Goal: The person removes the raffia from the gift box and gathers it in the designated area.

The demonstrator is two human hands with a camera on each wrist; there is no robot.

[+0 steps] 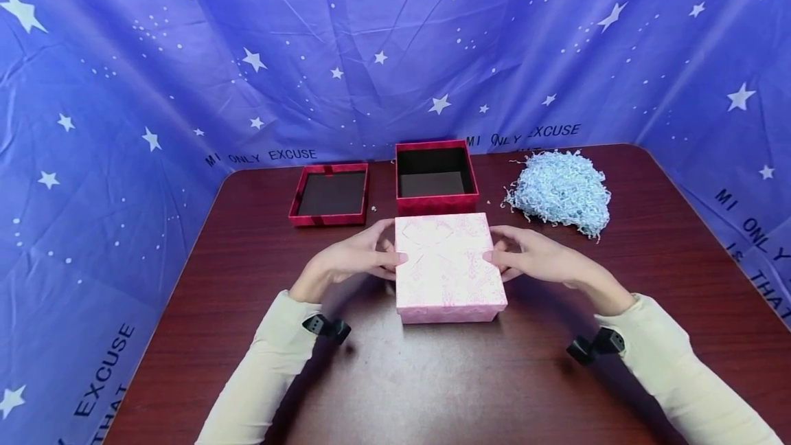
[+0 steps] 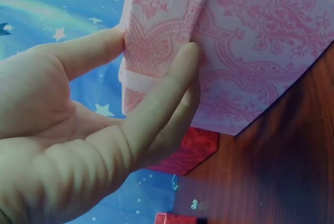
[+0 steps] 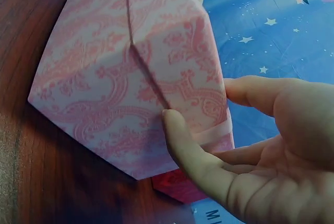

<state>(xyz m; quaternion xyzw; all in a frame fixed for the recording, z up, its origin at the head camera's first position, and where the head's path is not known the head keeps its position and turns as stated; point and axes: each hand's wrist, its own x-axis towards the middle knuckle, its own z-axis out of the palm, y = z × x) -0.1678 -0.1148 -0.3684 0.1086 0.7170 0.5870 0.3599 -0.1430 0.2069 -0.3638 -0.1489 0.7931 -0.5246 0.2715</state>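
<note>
A pink patterned gift box [image 1: 450,316] with its lid [image 1: 448,259] on stands at the middle of the table, with a bow shape on the lid's top. From the left side, my left hand [image 1: 353,254] pinches the lid, thumb at its top edge and a fingertip by its lower rim. On the opposite side my right hand [image 1: 542,258] pinches it the same way. Both wrist views show a pale ribbon [image 3: 215,134] across the lid's side. A fingertip [image 3: 172,117] of the right hand touches the seam between lid and box. The box's inside is hidden.
Behind the pink box stands an uncovered red box [image 1: 437,206] with a dark interior. A shallow red lid [image 1: 329,220] lies inside up at back left. At back right is a heap of light blue shredded paper [image 1: 561,191]. A starry blue curtain [image 1: 346,40] surrounds the table [image 1: 432,390].
</note>
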